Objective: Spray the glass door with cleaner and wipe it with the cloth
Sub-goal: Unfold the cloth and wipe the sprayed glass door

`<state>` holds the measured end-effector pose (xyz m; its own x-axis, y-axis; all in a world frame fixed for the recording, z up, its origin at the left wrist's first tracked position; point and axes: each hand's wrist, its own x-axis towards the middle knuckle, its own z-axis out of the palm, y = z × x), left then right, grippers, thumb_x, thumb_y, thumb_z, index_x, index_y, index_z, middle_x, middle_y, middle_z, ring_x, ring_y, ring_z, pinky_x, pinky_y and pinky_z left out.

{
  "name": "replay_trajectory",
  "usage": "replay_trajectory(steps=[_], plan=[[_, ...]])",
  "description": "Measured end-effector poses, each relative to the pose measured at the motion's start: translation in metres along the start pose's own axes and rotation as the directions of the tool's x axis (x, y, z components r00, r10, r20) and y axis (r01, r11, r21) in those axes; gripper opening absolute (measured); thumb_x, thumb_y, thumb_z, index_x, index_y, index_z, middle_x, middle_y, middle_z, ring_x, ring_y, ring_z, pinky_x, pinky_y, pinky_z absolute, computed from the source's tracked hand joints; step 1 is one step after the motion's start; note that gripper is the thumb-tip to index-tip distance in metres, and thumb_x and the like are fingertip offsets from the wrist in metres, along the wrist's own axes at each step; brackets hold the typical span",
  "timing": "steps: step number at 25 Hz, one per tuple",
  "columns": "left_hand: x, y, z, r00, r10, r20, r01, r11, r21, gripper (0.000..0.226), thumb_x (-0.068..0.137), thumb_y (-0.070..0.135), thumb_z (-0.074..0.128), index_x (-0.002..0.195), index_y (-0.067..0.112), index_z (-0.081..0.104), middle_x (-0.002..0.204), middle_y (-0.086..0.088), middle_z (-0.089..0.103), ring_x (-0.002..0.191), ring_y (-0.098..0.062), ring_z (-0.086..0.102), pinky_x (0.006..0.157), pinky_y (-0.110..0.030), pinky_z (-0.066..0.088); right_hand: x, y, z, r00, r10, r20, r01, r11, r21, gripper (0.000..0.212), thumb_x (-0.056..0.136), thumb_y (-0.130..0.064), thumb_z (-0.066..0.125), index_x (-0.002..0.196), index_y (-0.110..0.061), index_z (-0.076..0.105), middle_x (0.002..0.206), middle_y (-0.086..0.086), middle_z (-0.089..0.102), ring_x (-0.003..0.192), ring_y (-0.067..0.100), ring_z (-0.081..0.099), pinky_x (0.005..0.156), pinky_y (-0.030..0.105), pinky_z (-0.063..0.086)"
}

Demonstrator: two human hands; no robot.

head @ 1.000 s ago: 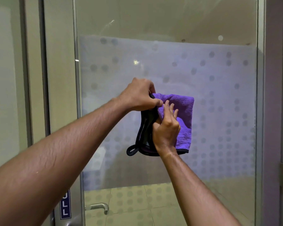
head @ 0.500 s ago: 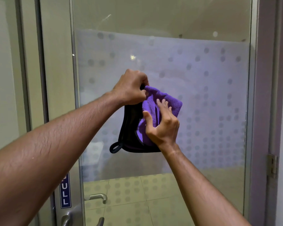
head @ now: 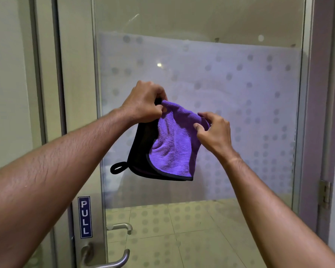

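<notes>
A purple cloth point(head: 172, 144) with a black back and a black hanging loop hangs in front of the glass door point(head: 240, 93), held up between both hands. My left hand point(head: 145, 101) pinches its top left corner. My right hand point(head: 214, 132) grips its upper right edge, fingers curled into the fabric. The cloth is folded, its purple side facing me, and it hangs apart from the glass. The door has a frosted band with a dot pattern. No spray bottle is in view.
A metal door frame point(head: 75, 113) with a blue PULL sign point(head: 85, 217) runs down the left. A lever handle point(head: 112, 262) sits at the bottom left. A hinge point(head: 325, 194) is on the right frame. Tiled floor shows through the lower glass.
My right hand has moved from the cloth's front middle to its upper right edge, spreading the cloth wider. My left hand keeps its grip on the top corner.
</notes>
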<state>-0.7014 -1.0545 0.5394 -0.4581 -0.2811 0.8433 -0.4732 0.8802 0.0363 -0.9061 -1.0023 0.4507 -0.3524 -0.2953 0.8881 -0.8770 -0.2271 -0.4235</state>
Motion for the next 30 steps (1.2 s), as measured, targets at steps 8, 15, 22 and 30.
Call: replay_trajectory(steps=[8, 15, 22, 30], plan=[[-0.026, -0.026, -0.02, 0.989, -0.073, 0.129, 0.063, 0.995, 0.082, 0.018, 0.063, 0.013, 0.08, 0.079, 0.017, 0.076, 0.068, 0.0, 0.069, 0.067, -0.016, 0.065, 0.067, -0.034, 0.057, -0.01, -0.019, 0.006, 0.998, -0.065, 0.022, 0.065, 0.998, 0.01, 0.015, 0.074, -0.016, 0.073, 0.088, -0.018, 0.076, 0.083, -0.004, 0.075, 0.078, 0.014, 0.068, 0.074, 0.031, 0.054], [-0.059, -0.054, -0.041, 0.977, -0.152, 0.151, 0.131, 0.982, 0.139, 0.021, 0.059, 0.019, 0.087, 0.075, 0.017, 0.075, 0.063, 0.001, 0.066, 0.064, -0.017, 0.062, 0.058, -0.026, 0.049, -0.024, -0.05, 0.02, 0.995, -0.076, 0.068, 0.079, 0.996, -0.043, 0.015, 0.071, -0.018, 0.08, 0.086, -0.018, 0.078, 0.082, 0.0, 0.075, 0.077, 0.017, 0.067, 0.073, 0.03, 0.053], [-0.086, -0.071, -0.059, 0.949, -0.258, 0.181, 0.241, 0.964, 0.111, 0.028, 0.052, 0.024, 0.093, 0.07, 0.016, 0.073, 0.056, 0.006, 0.062, 0.056, -0.013, 0.061, 0.061, -0.027, 0.051, -0.036, -0.075, 0.019, 0.974, -0.074, 0.214, 0.095, 0.992, -0.086, 0.016, 0.073, -0.018, 0.079, 0.089, -0.017, 0.079, 0.084, 0.003, 0.077, 0.081, 0.018, 0.069, 0.076, 0.03, 0.055], [-0.112, -0.066, -0.076, 0.879, -0.392, 0.273, 0.347, 0.917, 0.198, 0.026, 0.055, 0.017, 0.092, 0.076, 0.014, 0.077, 0.064, 0.0, 0.068, 0.064, -0.016, 0.064, 0.065, -0.029, 0.055, -0.039, -0.088, 0.014, 0.872, -0.072, 0.484, 0.143, 0.984, -0.11, 0.019, 0.072, -0.016, 0.077, 0.09, -0.019, 0.08, 0.075, -0.001, 0.074, 0.083, 0.015, 0.068, 0.076, 0.025, 0.051]])
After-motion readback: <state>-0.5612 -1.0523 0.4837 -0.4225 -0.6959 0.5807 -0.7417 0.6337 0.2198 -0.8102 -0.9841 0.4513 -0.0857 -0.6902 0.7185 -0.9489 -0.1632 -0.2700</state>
